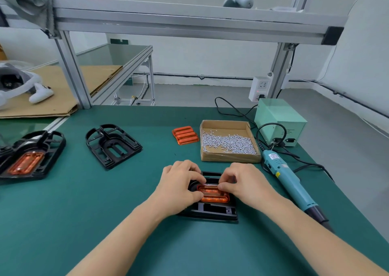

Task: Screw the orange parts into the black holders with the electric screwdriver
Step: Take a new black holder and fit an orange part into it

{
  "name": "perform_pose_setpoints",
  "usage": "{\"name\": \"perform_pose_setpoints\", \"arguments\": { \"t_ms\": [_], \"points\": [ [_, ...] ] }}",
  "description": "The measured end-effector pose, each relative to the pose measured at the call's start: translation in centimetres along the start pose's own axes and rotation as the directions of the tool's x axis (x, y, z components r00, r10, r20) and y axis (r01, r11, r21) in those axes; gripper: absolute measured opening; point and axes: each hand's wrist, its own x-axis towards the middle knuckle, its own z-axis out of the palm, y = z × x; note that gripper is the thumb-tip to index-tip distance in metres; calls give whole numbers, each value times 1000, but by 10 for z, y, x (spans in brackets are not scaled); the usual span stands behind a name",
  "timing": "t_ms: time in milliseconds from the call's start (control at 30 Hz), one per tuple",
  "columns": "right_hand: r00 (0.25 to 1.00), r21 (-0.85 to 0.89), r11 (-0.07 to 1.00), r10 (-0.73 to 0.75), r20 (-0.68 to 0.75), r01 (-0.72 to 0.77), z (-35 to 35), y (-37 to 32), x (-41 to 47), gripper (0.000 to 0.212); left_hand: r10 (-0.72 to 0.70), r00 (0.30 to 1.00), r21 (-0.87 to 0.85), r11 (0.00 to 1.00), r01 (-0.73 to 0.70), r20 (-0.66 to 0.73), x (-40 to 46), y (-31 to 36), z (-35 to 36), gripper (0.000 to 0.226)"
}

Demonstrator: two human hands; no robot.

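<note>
Roughly midway, by the look of it: the left hand and right hand both pinch an orange part, seating it in a black holder, no screws driven yet. Far left lies a fitted holder, nearer an empty holder. Right of the hands, the electric screwdriver lies idle on the green worktop, a screw box beyond; grey floor and white walls behind.

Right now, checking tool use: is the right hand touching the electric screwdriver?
Apart. The head view shows the right hand on the orange part; the electric screwdriver lies alongside.
</note>
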Motion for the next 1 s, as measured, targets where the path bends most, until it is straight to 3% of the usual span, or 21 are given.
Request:
{"name": "perform_pose_setpoints", "arguments": {
  "t_ms": [300,500,767,867,1000],
  "points": [
    [993,99,993,-57,-108,68,11,8,-11,6,1,1000,7,1000,-1,-28,1,-1,4,30],
    [982,148,989,8,-189,21,4,18,-17,5,-8,999,20,1000,9,-43,-3,-2,3,23],
    [954,-143,982,77,-291,-123,-11,38,-30,36,-16,999,10,1000,17,-30,-3,0,2,20],
    [941,-346,898,171,-293,-271,-21,47,-33,48,-20,999,-1,1000,20,-29,-4,0,1,20],
    [889,-450,769,353,-293,-453,-36,56,-33,58,-32,999,-1,999,32,-29,-4,2,-1,20]
  ]
}}
